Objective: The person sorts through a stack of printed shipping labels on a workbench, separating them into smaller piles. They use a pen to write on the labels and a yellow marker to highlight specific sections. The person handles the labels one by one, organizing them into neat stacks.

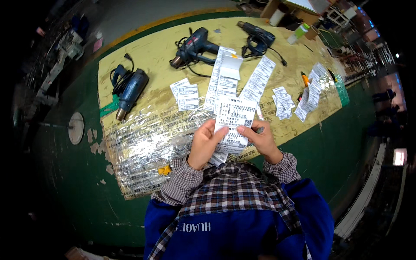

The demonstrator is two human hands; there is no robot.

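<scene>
Clothing: blue garment (247, 236) and plaid fabric (236, 193) fill the near middle; small-checked cuffs (284, 168) end at both wrists.
Near table edge: a crumpled yellow scrap (164, 170) lies beside the left cuff; a loose white label piece (219, 159) shows partly between the clothing and the held paper.
Left hand: the left hand (207, 144) pinches the strip's left side, thumb on the printed face, fingers mostly hidden behind.
Right hand: the right hand (261, 139) pinches the right side, its thumb on the face near a square code.
Held paper: the white label strip (236, 110) is between both hands, over the near half of the table (151, 50). Its long axis runs away from the body, the far end leaning slightly right; the printed face is toward the wearer, print upright.
Loose labels: beyond it, a short pair (187, 96) lies left; long strips (213, 89) run away in the middle, a folded white piece (231, 67) over them; another strip (258, 79) slants far-right; a small pile (284, 104) and a curled strip (310, 96) lie right, beside an orange tool (304, 79).
Heat guns: the left gun (133, 92) points its nozzle nearward, the middle gun (196, 45) near-left, the right gun (259, 38) far-left.
Far right corner: a green-capped bottle (298, 34).
</scene>
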